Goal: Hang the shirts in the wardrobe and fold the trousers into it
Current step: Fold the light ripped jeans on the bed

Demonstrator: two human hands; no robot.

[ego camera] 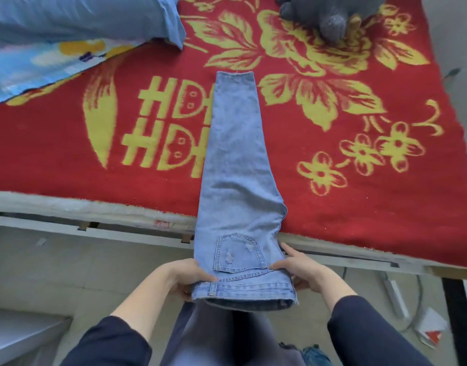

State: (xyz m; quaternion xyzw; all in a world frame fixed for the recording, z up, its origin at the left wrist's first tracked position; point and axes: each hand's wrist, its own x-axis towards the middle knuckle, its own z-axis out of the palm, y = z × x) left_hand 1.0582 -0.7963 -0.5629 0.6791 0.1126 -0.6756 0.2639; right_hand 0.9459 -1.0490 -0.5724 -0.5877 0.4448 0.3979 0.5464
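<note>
At the far left we see a blue pillow [82, 19] lying on the red blanket [359, 196] of the bed. Nearer us, our left hand [189, 278] has its grip clamped on the waistband of the jeans [235, 159], thumb on top and fingers underneath. The jeans are folded lengthwise, back pocket up. Their legs lie flat on the blanket and point away, while the waist end juts past the bed's edge, held between both hands. Our right hand [303, 273] has its grip closed on the waistband's other side, thumb on the denim, forefinger stretched along the edge. At the top right sits a grey plush toy [330, 14].
</note>
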